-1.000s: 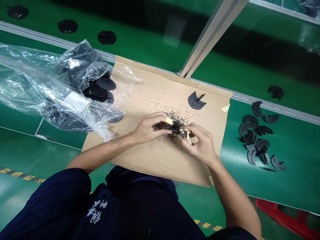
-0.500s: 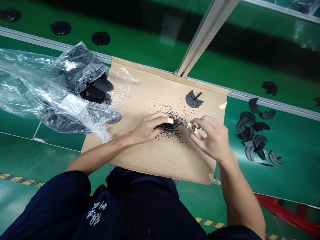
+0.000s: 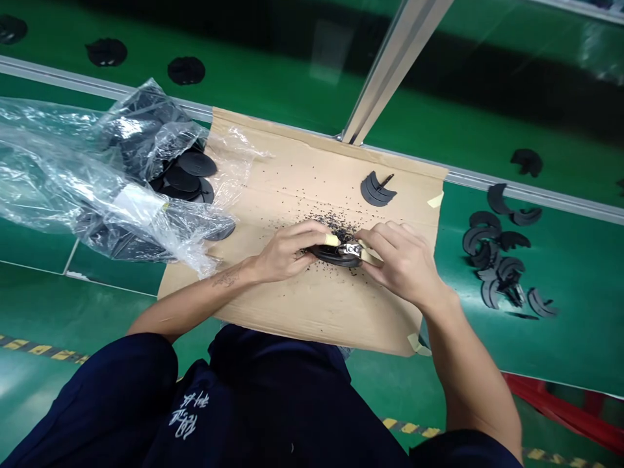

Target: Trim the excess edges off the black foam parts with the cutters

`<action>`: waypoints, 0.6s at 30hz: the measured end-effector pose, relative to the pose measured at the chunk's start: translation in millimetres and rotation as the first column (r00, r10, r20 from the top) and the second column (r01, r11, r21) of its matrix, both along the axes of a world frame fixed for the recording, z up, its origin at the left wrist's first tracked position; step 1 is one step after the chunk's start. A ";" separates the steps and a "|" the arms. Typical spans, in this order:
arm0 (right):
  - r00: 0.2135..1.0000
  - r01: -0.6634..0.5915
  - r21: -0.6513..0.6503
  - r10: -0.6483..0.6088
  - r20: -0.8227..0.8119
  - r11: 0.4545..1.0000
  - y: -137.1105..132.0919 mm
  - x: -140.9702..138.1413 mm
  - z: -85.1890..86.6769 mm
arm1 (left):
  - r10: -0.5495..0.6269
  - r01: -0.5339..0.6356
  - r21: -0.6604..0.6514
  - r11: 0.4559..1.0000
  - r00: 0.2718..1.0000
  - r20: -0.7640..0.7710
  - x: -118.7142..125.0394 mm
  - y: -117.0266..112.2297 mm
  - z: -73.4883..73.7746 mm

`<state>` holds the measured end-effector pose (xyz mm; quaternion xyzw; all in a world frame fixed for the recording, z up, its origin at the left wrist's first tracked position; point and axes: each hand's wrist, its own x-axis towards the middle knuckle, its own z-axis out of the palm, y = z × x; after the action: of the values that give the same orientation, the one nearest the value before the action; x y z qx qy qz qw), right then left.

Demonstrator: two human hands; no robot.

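Left hand (image 3: pixel 285 252) clenches a curved, matte black rubbery arc piece (image 3: pixel 331 257) near the middle of a brown corrugated cardboard sheet (image 3: pixel 312 318), a pale tape-wrapped fingertip (image 3: pixel 332 240) pressing on top. Right hand (image 3: pixel 404 263) grasps small steel-headed nippers (image 3: pixel 351 250) with cream handles, their head against the arc's edge; whether the blades are biting cannot be told. Gritty black crumbs (image 3: pixel 336 227) scatter over the cardboard around both hands. A slip of the nippers could nick those left fingers, so close to the steel, and a twist of the soft arc in the grip could leave a gouged edge. Beyond, near the cardboard's far edge, lies a small stack of ribbed black arcs (image 3: pixel 377 190). Toward its left edge, a crumpled clear plastic bag (image 3: pixel 43 175) holds smooth round black discs (image 3: pixel 196 164). Past its right edge, more arcs (image 3: pixel 492 260) sprawl in a loose heap on a glossy green bench (image 3: pixel 575 338), below a brushed aluminium rail (image 3: pixel 394 71).
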<state>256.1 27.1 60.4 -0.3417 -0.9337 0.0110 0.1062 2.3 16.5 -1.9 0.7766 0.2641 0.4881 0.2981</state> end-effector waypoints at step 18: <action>0.957 0.027 -0.236 -0.093 -0.274 0.971 -0.4 -2.4 -9.0 | 0.043 -0.034 -0.121 0.992 0.996 0.076 4.0 -6.4 4.4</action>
<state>253.7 26.7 51.4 -0.3751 -0.8904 0.1644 0.1986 6.3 10.1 2.5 0.7325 0.2959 0.5071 0.3445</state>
